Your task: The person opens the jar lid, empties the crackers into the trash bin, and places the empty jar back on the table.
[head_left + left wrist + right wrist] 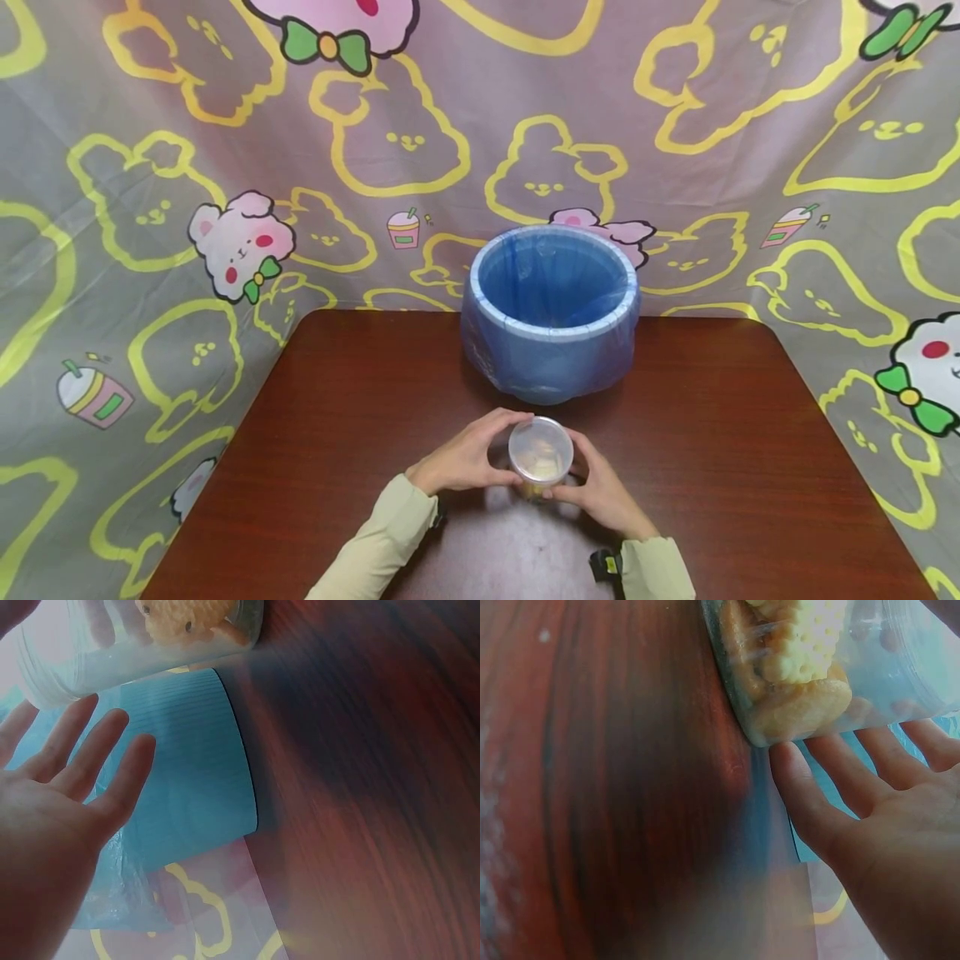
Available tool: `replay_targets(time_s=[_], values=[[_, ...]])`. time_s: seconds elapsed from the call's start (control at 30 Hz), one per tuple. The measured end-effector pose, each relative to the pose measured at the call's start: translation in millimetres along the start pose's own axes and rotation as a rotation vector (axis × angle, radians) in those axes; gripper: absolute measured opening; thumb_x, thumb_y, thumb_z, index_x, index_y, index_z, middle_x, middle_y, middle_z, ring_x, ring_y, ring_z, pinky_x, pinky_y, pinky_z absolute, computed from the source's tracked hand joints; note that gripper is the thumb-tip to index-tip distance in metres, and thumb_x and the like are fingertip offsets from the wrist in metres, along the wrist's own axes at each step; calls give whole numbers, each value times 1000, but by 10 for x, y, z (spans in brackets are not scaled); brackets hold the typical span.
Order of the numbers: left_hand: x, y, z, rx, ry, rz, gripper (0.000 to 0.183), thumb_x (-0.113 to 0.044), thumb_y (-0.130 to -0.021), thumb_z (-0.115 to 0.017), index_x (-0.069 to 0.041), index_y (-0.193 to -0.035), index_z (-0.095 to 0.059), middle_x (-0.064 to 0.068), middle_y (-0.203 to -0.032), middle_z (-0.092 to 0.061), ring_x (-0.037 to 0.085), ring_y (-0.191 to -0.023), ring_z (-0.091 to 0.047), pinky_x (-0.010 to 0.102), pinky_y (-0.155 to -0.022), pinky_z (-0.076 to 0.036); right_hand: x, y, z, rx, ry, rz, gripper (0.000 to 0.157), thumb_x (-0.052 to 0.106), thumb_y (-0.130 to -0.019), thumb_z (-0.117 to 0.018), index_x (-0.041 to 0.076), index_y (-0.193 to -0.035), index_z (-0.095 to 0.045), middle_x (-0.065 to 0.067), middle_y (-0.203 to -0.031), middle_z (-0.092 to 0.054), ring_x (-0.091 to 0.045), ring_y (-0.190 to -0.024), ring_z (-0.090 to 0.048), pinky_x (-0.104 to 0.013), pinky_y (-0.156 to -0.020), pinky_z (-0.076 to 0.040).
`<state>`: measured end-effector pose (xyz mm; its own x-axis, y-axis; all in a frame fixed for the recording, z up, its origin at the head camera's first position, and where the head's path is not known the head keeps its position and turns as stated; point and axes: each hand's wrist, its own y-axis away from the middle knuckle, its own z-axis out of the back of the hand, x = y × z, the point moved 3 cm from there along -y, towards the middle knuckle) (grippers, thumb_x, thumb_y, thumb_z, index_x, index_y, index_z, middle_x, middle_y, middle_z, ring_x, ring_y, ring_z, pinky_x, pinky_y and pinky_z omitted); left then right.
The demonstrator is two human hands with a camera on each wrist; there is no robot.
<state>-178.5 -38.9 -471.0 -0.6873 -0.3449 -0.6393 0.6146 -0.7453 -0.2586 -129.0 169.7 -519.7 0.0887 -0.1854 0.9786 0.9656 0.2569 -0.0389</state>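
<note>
A clear plastic jar (pixel 540 451) with a pale translucent lid stands upright between both hands, over the near middle of the table. Biscuits (pixel 806 645) lie in its lower part, among them a pale, dimpled cracker. From the left side, the left hand (pixel 468 450) holds the jar near the lid, thumb in front and fingers behind. Opposite it, the right hand (pixel 603 492) grips the jar with thumb in front and fingers on the far side. Whether the jar's base touches the table cannot be told.
Behind the jar, a round blue bin (pixel 551 358) lined with a translucent blue bag stands open at the top. The dark reddish-brown table (pixel 360 400) meets a cartoon-printed cloth (pixel 420 250) at its back and sides.
</note>
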Motion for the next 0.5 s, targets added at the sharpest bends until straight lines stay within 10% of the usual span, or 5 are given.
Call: replay_targets(time_s=[0.5], values=[[27,-31,-25,14,10,41,89,-29,-67,-89,-18,-143,-43,-2,-131,-54,8,-121,-51,29,-105,-42,11,1,2,-14,3,-41,84,14,-69,-87,13,-140,-41,-13,-138,-51,-34,-121,-56,-23,-95,-45]])
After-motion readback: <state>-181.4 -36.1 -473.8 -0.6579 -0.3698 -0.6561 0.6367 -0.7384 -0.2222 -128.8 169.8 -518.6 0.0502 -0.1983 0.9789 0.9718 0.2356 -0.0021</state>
